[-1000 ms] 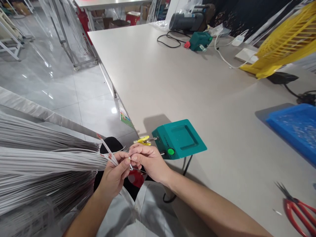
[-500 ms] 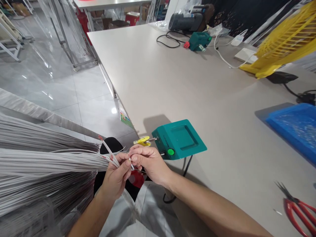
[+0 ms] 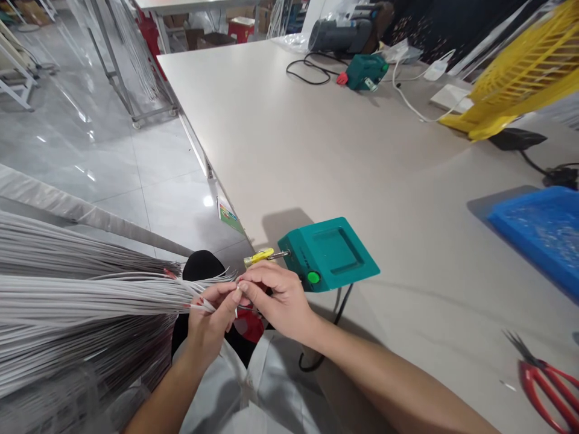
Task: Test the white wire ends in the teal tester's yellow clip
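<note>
My left hand (image 3: 210, 319) is closed, its thumb and forefinger pinching the end of a thin white wire (image 3: 236, 312). Several short white tubes with red tips (image 3: 201, 304) are tucked in the same hand. Fingertips of my right hand (image 3: 280, 301) meet the left ones in a pinch on that wire; the exact spot is hidden by the fingers. A thick bundle of white wires (image 3: 90, 295) stretches in from the left, ending close to my left hand. Just beyond my right hand stands a green device (image 3: 332, 253) with a green button and a yellow clip (image 3: 262, 255) on a metal post.
Red-handled scissors (image 3: 538, 374) lie at the lower right of the table (image 3: 407, 181). A blue tray (image 3: 538, 235), a yellow fan (image 3: 520, 78) and a second green device (image 3: 365, 71) stand farther off. A black cable (image 3: 344, 301) hangs near my right forearm.
The red-tipped tubes in my left hand have tilted lower, toward the wire bundle. My right hand has shifted slightly, with its fingertips still against the left ones.
</note>
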Motion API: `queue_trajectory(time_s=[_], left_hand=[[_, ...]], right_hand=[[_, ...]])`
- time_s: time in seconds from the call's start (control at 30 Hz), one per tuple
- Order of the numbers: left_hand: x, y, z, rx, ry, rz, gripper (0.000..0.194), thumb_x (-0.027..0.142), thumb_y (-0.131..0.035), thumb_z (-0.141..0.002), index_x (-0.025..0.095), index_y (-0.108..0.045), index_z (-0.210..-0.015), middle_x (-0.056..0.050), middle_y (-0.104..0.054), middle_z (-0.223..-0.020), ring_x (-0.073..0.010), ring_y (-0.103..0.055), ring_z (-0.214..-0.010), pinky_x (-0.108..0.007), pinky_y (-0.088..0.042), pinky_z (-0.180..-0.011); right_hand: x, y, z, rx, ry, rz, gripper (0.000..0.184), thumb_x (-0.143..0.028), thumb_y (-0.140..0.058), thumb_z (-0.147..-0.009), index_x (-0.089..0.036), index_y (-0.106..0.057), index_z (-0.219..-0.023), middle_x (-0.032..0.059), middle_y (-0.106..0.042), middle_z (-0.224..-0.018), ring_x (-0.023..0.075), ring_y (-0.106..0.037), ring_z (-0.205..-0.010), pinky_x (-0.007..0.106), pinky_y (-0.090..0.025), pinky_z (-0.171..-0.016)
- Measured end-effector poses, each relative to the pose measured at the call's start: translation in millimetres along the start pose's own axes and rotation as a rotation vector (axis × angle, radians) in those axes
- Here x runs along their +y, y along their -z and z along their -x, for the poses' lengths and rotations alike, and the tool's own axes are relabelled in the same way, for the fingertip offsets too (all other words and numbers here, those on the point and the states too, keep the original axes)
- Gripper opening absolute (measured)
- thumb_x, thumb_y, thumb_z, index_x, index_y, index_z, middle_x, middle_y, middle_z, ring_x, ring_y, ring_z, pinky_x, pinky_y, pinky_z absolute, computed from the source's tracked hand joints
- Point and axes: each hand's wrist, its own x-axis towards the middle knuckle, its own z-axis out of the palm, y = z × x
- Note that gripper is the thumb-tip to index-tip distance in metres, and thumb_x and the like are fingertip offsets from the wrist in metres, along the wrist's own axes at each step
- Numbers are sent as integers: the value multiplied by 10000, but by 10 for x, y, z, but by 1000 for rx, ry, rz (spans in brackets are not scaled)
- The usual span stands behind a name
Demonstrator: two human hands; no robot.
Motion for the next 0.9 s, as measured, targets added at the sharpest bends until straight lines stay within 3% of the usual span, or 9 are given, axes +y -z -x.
queue_trajectory(time_s=[0.2, 0.33, 0.4, 0.5, 0.63, 0.73, 0.9], left_hand=[[24, -29, 39, 82, 4, -30, 190, 324, -660, -706, 138, -656, -746, 36, -541, -510, -37, -350, -391, -174, -245, -367], [96, -45, 15, 188, -59, -15, 180, 314, -648, -728, 138, -637, -764, 29, -577, -569, -29, -335, -396, -169, -243, -370], [128, -27, 0, 192, -81, -17, 178, 307, -649, -731, 137, -642, -785, 13, -609, -618, -26, -330, -400, -169, -240, -370], [131, 4, 1, 139, -74, 13, 172, 300, -643, -742, 136, -653, -792, 16, -599, -582, -25, -301, -392, -168, -206, -360], [76, 6, 29, 106, -68, -14, 149, 298, -624, -761, 151, -650, -771, 28, -577, -563, -38, -338, -415, -170, -241, -382], [56, -8, 47, 61, -79, -84, 151, 301, -623, -761, 152, -648, -763, 37, -554, -554, -36, -345, -421, -166, -246, -385], [32, -21, 52, -52, -33, -44, 185, 323, -611, -767, 141, -625, -735, 28, -565, -566, -19, -307, -376, -160, -202, -344]], right_hand=[[21, 43, 48, -48, 313, 523, 135, -169, -499, -798, -161, -632, -776, 72, -630, -776, 142, -589, -673, 254, -475, -598], [-8, 49, 75, -69, 447, 591, 142, -135, -485, -790, -173, -621, -771, 64, -631, -767, 137, -585, -667, 250, -467, -596], [-24, 50, 73, -83, 394, 495, 142, -122, -485, -791, -179, -615, -787, 62, -624, -791, 130, -583, -685, 240, -465, -591], [-35, 47, 49, -22, 205, 292, 144, -130, -486, -813, -178, -611, -864, 70, -618, -835, 146, -587, -791, 257, -483, -670], [-28, 24, 12, -3, -1, 122, 173, -198, -530, -820, -173, -609, -973, 75, -624, -901, 124, -581, -701, 251, -487, -616], [-22, 0, -8, -37, -54, 77, 87, -204, -559, -806, -173, -640, -821, 35, -632, -732, 126, -577, -672, 251, -471, -621], [-18, -33, -7, -45, -82, -8, 152, -173, -533, -816, -167, -608, -684, -4, -589, -568, 107, -549, -582, 233, -450, -592]])
